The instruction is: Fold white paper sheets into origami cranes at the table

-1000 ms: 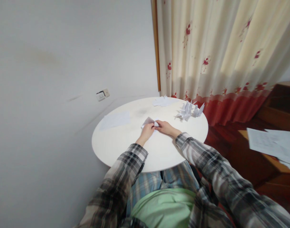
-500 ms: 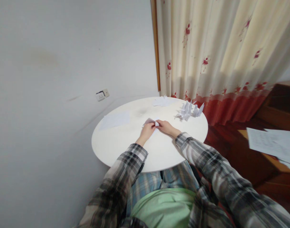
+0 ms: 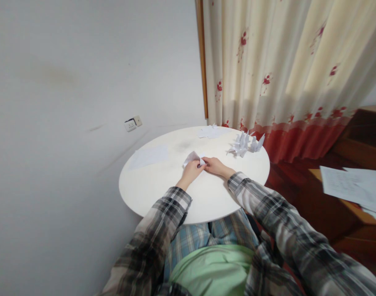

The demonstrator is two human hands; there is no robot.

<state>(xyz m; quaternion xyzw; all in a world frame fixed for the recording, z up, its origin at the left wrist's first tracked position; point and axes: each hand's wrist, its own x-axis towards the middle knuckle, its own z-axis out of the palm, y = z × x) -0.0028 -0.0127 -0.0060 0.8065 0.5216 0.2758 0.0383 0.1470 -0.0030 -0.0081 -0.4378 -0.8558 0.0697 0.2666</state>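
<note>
Over the middle of a round white table (image 3: 157,185), a piece of folded white paper (image 3: 192,156) is held between my two hands. My left hand (image 3: 192,170) grips it from the near left, its thumb and fingers closed on the paper. From the right, my right hand (image 3: 214,165) pinches the paper's right side, fingertips close to the left thumb. One flap of the paper stands up beyond the left hand. The fingers cover much of the lower part, so the exact folds are hidden.
Several folded paper figures (image 3: 241,144) stand at the table's right rear. Flat white sheets (image 3: 151,156) lie at the left, and more paper pieces (image 3: 210,131) at the back. A wall (image 3: 67,164) borders the left; papers (image 3: 351,185) rest on wooden furniture at right.
The paper between my hands has turned and opened a little, and its upright flap shows larger. My fingers have shifted slightly; both arms stay in place.
</note>
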